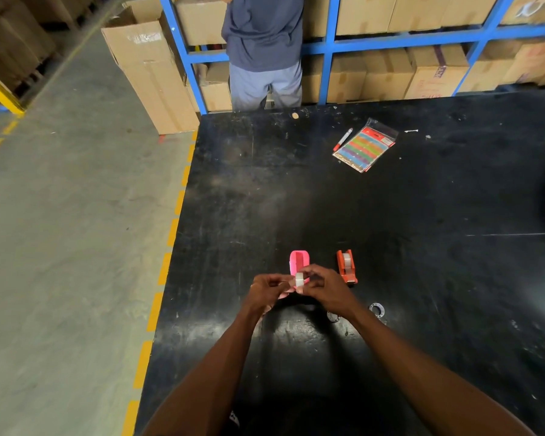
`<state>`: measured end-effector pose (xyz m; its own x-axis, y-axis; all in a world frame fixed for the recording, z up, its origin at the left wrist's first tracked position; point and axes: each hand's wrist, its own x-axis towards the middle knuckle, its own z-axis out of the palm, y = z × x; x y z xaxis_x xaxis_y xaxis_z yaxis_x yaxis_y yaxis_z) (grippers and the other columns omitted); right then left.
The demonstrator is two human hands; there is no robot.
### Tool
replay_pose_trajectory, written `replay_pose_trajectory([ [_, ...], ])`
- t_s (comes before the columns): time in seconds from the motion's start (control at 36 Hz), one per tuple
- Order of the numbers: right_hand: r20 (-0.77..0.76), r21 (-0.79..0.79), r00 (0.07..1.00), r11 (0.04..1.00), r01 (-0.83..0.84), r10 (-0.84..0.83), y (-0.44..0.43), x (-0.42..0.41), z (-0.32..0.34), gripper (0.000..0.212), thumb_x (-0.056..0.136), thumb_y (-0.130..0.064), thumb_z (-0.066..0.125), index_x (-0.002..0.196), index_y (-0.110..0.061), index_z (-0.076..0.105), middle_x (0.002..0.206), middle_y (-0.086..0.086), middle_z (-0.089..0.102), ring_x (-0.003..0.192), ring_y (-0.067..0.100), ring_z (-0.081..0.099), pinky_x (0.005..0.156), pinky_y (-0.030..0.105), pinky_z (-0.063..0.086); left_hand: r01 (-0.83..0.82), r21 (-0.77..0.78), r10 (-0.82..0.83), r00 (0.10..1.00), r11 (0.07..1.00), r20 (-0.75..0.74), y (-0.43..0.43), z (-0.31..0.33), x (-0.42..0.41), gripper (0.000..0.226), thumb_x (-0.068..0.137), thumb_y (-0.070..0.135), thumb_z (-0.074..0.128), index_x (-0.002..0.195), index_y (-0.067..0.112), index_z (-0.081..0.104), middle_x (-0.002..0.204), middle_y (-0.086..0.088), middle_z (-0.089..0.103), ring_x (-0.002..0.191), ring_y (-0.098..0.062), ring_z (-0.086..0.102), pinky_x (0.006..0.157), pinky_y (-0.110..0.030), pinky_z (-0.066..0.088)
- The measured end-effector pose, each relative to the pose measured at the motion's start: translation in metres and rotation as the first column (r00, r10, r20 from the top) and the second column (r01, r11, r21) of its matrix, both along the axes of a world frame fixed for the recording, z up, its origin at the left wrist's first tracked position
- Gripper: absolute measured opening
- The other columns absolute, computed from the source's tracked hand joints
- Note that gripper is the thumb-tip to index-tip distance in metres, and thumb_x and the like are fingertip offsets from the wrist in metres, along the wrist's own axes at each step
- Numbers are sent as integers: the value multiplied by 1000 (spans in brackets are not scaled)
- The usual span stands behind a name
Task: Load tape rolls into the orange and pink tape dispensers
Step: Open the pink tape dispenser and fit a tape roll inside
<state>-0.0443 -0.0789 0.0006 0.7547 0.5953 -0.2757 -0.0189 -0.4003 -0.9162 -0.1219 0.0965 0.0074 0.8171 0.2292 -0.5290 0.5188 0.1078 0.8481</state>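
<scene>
Head view, only view available. Both hands meet over the near part of the black table point(390, 278). Right hand point(324, 289) pinches a small clear tape roll point(299, 279) between thumb and fingertips. Left hand point(265, 292) is curled, fingers drawn together just left of the roll; it seems to be picking at the tape's free end, but that is too small to confirm.

Pink dispenser point(299, 262) lies directly beyond the roll, partly hidden by the fingers. Its well is open and looks empty. Its long axis runs away from the person, so the roll goes forward and down. Right hand is nearer and already carries the roll.

Orange dispenser point(346, 267) stands just right of the right hand, parallel to the pink one, with a roll seated in it. Judgement: orange done, pink pending.

Two spare rings point(376, 309) lie nearer the person, right of the right wrist.

Far beyond the hands: a marker point(343, 139) touching a packet of coloured strips point(365, 146).
</scene>
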Motion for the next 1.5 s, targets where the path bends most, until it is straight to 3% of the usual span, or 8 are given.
replay_pose_trajectory([
  [0.22, 48, -83, 996, 994, -77, 81, -4, 1, -2, 37, 75, -35, 80, 110, -29, 69, 101, -5, 77, 89, 11, 75, 86, 46, 60, 26, -9, -26, 1000, 1000, -12, -1, -4, 0, 23, 87, 6, 70, 108, -1, 73, 103, -21, 75, 91, -25, 73, 86, -30, 60],
  [0.42, 68, -102, 991, 989, -104, 111, -3, -1, -3, 37, 74, -43, 77, 108, -32, 68, 100, -8, 76, 89, 8, 74, 86, 45, 59, 53, 56, -52, 998, 997, -30, 4, -7, 3, 24, 83, -2, 71, 107, -8, 71, 104, -24, 73, 71, -7, 73, 69, -15, 58],
  [0.69, 48, -144, 993, 984, -101, 108, 0, 17, -5, 42, 73, -28, 81, 111, -27, 63, 101, -3, 75, 87, 11, 75, 82, 42, 61, 118, 86, -114, 993, 989, -43, 8, -11, 21, 25, 88, 0, 67, 110, -9, 70, 106, -27, 72, 84, -23, 74, 77, -22, 61],
  [0.86, 78, -248, 992, 966, -78, 101, 8, 36, -4, 35, 80, -12, 72, 109, -27, 60, 97, 2, 72, 84, 14, 72, 73, 28, 55, 129, 243, -113, 990, 962, -79, 18, -19, 38, 23, 88, 5, 67, 110, 0, 72, 103, -23, 74, 72, -14, 69, 62, -13, 55],
  [1.06, 212, -412, 951, 903, -123, 226, 19, 60, -6, 46, 81, -30, 74, 124, -24, 61, 122, 1, 62, 111, 22, 57, 96, 41, 46, 220, 395, -188, 975, 892, -119, 27, -35, 57, 61, 78, 14, 79, 134, 17, 56, 116, -8, 68, 105, -23, 66, 90, -35, 55],
  [1.19, 285, -517, 914, 849, -108, 290, 30, 69, -10, 49, 83, -36, 74, 129, -24, 62, 123, 6, 52, 111, 26, 52, 91, 35, 38, 325, 427, -316, 944, 844, -95, 24, -39, 71, 77, 81, 9, 76, 147, 20, 41, 134, -6, 54, 118, -23, 58, 87, -25, 45],
  [1.36, 268, -595, 904, 795, -117, 333, 34, 75, -19, 48, 87, -38, 71, 133, -27, 60, 124, 6, 51, 115, 25, 50, 87, 30, 29, 357, 421, -354, 931, 834, -89, 29, -71, 81, 69, 76, 17, 78, 139, 27, 52, 132, -5, 62, 117, -22, 63, 98, -42, 54],
  [1.5, 260, -637, 890, 759, -134, 375, 32, 77, -31, 50, 86, -48, 68, 132, -30, 60, 120, 4, 49, 113, 24, 50, 92, 39, 36, 353, 389, -362, 931, 851, -51, 31, -65, 87, 55, 78, 9, 78, 129, 22, 63, 115, -1, 64, 101, -15, 63, 76, -16, 55],
])
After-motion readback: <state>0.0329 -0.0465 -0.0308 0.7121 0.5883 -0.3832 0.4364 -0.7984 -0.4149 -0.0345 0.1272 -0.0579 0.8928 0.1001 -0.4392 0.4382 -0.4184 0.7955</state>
